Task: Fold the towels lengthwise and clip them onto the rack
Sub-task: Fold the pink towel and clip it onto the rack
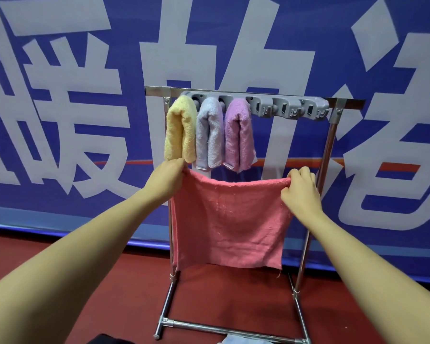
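A pink towel (229, 219) hangs spread flat in front of the metal rack (330, 145). My left hand (168, 177) pinches its top left corner and my right hand (299, 187) pinches its top right corner. On the grey clip bar (288, 106) at the rack's top, three folded towels hang side by side: a yellow towel (180, 130), a light blue towel (209, 135) and a purple towel (238, 135). The clips to the right of them hold nothing.
A blue banner (85, 108) with large white characters stands right behind the rack. The rack's base bars (224, 326) rest on a red floor (104, 289). A dark object (104, 340) and a pale cloth (236, 340) peek in at the bottom edge.
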{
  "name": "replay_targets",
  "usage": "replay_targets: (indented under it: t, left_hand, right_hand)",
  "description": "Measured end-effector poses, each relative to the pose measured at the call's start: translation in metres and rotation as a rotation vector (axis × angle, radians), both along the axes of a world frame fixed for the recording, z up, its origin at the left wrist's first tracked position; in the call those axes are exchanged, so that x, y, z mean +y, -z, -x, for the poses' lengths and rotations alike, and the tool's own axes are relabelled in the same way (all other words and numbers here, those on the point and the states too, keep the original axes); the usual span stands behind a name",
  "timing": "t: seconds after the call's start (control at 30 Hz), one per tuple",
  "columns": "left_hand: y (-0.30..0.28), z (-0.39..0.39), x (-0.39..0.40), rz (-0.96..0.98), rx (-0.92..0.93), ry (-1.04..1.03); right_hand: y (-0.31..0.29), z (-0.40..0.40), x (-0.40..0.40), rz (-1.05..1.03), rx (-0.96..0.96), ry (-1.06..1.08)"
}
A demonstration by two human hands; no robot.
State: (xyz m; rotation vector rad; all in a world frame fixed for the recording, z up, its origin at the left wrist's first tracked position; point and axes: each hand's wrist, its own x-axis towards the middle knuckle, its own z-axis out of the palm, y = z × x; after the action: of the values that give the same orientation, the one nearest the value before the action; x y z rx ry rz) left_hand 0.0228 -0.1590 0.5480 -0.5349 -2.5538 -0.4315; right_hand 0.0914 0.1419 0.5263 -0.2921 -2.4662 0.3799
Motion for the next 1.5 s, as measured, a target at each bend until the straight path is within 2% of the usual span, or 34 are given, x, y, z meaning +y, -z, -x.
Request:
replay_targets:
  t: [0.2,0.33,0.43,0.63,0.73,0.93,1.13,1.37,1.5]
  left_hand:
    - [-0.001,-0.006,0.004,0.258,0.010,-0.112]
    - [0.001,-0.001,0.008,0.181,0.099,-0.091]
    - [0.003,0.003,0.007,0.118,0.051,-0.110]
    - [0.005,0.002,-0.002,0.296,-0.054,-0.070]
    - [0.007,0.005,-0.005,0.295,-0.058,-0.009]
    - [-0.004,0.001,-0.006,0.200,-0.039,-0.079]
    - [-0.015,-0.001,-0.002,0.227,0.005,-0.118]
    - [-0.031,-0.007,0.004,0.247,0.027,-0.229]
    - [-0.027,-0.007,0.004,0.286,0.079,-0.271]
  right_hand:
    - [0.000,0.000,0.002,-0.117,0.009,0.022]
    - [-0.001,0.002,0.002,-0.157,0.043,0.031]
    - [-0.003,0.002,0.001,-0.141,0.078,0.037]
    - [-0.006,0.004,0.000,-0.084,0.099,0.032]
    - [-0.008,0.004,-0.003,-0.077,0.082,0.026]
    - [-0.013,0.001,0.000,-0.119,0.053,0.023]
    - [-0.026,-0.001,0.000,-0.184,0.007,0.032]
    - [-0.045,0.000,-0.007,-0.256,0.055,0.045]
    - [-0.045,0.002,-0.004,-0.377,0.088,0.106]
